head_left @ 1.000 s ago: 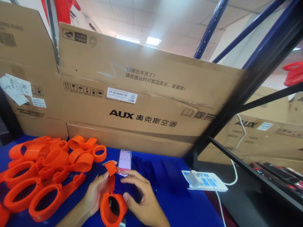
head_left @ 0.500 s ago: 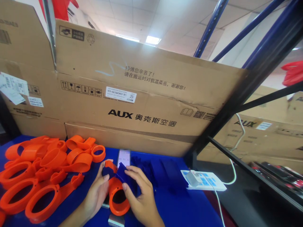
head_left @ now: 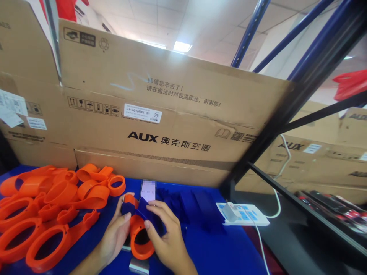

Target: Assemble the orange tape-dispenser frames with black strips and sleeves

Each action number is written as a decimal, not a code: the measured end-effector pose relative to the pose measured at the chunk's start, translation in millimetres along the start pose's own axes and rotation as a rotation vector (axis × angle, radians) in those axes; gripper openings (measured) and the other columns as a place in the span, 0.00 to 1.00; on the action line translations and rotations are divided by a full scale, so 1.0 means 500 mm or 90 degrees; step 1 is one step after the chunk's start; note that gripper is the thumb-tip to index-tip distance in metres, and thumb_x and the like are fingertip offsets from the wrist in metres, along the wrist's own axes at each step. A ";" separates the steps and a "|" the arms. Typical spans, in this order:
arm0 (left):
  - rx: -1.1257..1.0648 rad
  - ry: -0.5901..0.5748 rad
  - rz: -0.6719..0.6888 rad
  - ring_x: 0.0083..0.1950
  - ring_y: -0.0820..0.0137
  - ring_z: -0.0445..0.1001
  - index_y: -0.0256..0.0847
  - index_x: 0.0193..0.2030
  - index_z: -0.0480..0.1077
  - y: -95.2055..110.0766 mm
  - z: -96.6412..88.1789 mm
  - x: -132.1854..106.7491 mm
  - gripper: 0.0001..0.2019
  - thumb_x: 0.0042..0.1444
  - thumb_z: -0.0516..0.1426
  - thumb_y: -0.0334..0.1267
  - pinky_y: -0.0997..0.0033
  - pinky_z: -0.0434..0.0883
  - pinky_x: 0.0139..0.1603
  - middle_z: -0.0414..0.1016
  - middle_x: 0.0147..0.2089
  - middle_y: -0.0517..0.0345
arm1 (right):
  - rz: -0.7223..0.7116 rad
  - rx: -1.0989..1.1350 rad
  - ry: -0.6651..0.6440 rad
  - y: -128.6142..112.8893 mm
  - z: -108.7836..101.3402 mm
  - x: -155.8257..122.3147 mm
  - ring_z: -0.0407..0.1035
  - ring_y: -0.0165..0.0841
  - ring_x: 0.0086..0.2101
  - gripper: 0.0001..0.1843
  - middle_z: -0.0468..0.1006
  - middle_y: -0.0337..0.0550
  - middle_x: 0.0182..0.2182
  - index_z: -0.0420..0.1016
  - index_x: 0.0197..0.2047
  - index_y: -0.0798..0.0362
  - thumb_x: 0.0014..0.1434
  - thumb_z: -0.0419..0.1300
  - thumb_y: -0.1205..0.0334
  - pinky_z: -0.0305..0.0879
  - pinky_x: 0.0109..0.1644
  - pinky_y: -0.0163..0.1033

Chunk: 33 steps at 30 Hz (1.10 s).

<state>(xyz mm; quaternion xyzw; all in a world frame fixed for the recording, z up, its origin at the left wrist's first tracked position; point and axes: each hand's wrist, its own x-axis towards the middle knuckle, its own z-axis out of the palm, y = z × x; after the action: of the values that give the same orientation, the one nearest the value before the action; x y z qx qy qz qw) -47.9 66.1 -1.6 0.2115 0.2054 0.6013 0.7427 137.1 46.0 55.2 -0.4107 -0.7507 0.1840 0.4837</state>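
Note:
Between my hands is an orange plastic part with a round ring (head_left: pixel 134 252) at its lower end. My left hand (head_left: pixel 114 231) is closed around the part's upper end, where dark blue material shows against the orange. My right hand (head_left: pixel 168 233) pinches a dark blue flat piece (head_left: pixel 142 208) between thumb and fingers, against the part's upper right side. Whether the blue piece is cloth or thin plastic I cannot tell. Under the ring lies a small silver-grey box (head_left: pixel 139 266). Behind my hands a phone (head_left: pixel 148 191) shows a timer.
A heap of orange ring parts (head_left: pixel 47 244) covers the left of the blue tabletop (head_left: pixel 206 252). More dark blue pieces (head_left: pixel 197 208) lie at the right, beside a white power strip (head_left: pixel 242 214) with cables. Cardboard (head_left: pixel 172 114) stands along the back; a dark shelf post (head_left: pixel 269 130) rises at the right.
The camera view has shifted slightly, so everything sits a little further left. Both hands keep their hold on the orange part and the blue piece, with hardly any movement.

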 end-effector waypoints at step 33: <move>0.216 -0.084 0.114 0.71 0.44 0.65 0.50 0.64 0.71 0.027 -0.005 0.001 0.34 0.48 0.71 0.39 0.49 0.64 0.70 0.73 0.66 0.48 | -0.179 -0.254 -0.031 0.032 -0.003 -0.020 0.73 0.49 0.55 0.35 0.76 0.52 0.61 0.64 0.70 0.46 0.63 0.67 0.55 0.70 0.60 0.59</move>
<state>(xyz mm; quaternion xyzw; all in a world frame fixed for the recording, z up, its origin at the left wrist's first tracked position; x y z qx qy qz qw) -60.2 69.5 3.9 0.3899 0.2354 0.6064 0.6518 147.4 47.2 39.3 -0.3848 -0.8334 -0.0269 0.3958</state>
